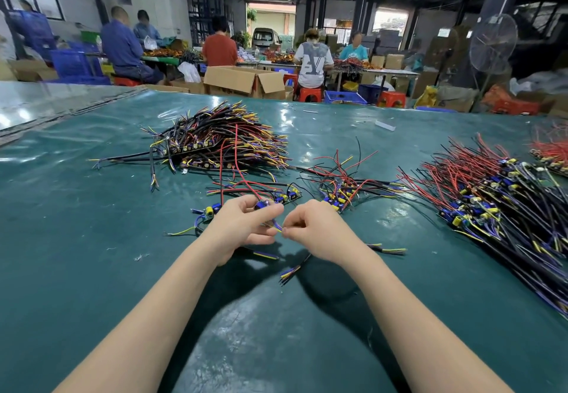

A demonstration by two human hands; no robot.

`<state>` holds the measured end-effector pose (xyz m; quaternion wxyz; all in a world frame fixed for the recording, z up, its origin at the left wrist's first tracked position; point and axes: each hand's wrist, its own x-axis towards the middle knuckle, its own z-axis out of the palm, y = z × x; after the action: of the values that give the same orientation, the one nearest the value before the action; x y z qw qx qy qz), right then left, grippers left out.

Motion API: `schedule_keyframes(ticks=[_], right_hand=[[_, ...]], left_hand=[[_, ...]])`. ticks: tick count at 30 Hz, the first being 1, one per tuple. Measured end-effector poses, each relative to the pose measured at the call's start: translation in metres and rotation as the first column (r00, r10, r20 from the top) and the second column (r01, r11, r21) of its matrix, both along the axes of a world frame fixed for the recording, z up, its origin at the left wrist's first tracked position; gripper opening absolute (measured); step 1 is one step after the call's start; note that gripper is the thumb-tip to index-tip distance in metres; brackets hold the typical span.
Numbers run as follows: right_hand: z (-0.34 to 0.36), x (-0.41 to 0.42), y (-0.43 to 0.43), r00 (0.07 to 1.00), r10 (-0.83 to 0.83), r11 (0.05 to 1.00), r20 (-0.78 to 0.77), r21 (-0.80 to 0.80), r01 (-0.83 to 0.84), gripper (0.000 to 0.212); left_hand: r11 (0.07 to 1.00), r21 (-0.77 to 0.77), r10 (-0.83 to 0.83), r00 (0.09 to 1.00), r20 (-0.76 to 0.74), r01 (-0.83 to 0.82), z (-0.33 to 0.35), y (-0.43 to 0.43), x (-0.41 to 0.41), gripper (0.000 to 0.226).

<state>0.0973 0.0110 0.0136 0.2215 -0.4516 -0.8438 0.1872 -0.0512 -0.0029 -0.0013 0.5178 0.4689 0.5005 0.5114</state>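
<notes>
Board (262,205) in left hand (242,226), wires (277,226) pinched — right hand (316,226)

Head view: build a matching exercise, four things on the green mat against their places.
Things:
1. small circuit module with blue part and red wires
2. big heap of black-sheathed wire bundles
3. long heap of red-wired modules
4. short black cable piece with yellow and purple ends
Places:
a. right side of the green table mat
b. gripped in the left hand
c. near side, middle
d. far side, left of middle
Pairs: 1-b, 2-d, 3-a, 4-c
</notes>
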Motion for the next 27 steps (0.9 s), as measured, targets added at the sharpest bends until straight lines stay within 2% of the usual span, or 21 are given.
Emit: schedule_keyframes(ticks=[2,4,8,11,15,18,20,22,25,27], right_hand=[[0.000,0.001,0.000,1.000,0.019,1.000,0.003,-0.019,-0.019,0.014],[0.001,0.002,0.000,0.998,0.023,0.998,-0.050,-0.052,-0.026,0.013],[0.001,0.004,0.002,0.986,-0.009,0.999,-0.169,-0.037,0.002,0.014],[0.001,0.006,0.002,0.975,0.022,0.998,-0.222,-0.049,-0.034,0.014],[0.004,0.008,0.001,0.915,0.027,0.980,-0.404,-0.168,-0.103,0.012],[0.005,0.007,-0.001,0.887,0.046,0.958,-0.459,-0.232,-0.170,0.015],[0.005,0.006,-0.002,0.870,0.043,0.947,-0.491,-0.259,-0.192,0.020],[0.005,0.005,-0.001,0.855,0.007,0.946,-0.518,-0.273,-0.174,0.027],[0.005,0.003,0.000,0.869,-0.055,0.965,-0.492,-0.250,-0.081,0.024],[0.004,0.000,-0.001,0.895,-0.070,0.977,-0.440,-0.210,-0.027,0.020]], left_hand=[[1.000,-0.002,0.005,0.997,-0.075,-0.006,-0.003,0.000,-0.002,0.008],[1.000,-0.009,-0.018,0.996,-0.087,0.017,-0.003,0.000,-0.005,0.006],[0.998,-0.021,-0.062,0.996,0.062,0.064,0.001,-0.001,-0.008,0.007],[0.994,-0.058,-0.092,0.994,0.061,0.095,0.001,-0.002,-0.008,0.010],[0.996,-0.054,-0.067,0.995,0.079,0.071,0.002,0.000,-0.012,0.014],[0.991,-0.077,-0.095,0.974,0.205,0.112,0.004,-0.001,-0.014,0.017],[0.980,-0.087,-0.133,0.918,0.375,0.178,0.007,-0.003,-0.012,0.022],[0.979,-0.073,-0.137,0.874,0.466,0.192,0.008,-0.003,-0.010,0.024],[0.990,-0.056,-0.089,0.870,0.485,0.132,0.010,-0.002,-0.005,0.024],[0.996,-0.046,-0.050,0.896,0.441,0.078,0.010,-0.001,-0.002,0.020]])
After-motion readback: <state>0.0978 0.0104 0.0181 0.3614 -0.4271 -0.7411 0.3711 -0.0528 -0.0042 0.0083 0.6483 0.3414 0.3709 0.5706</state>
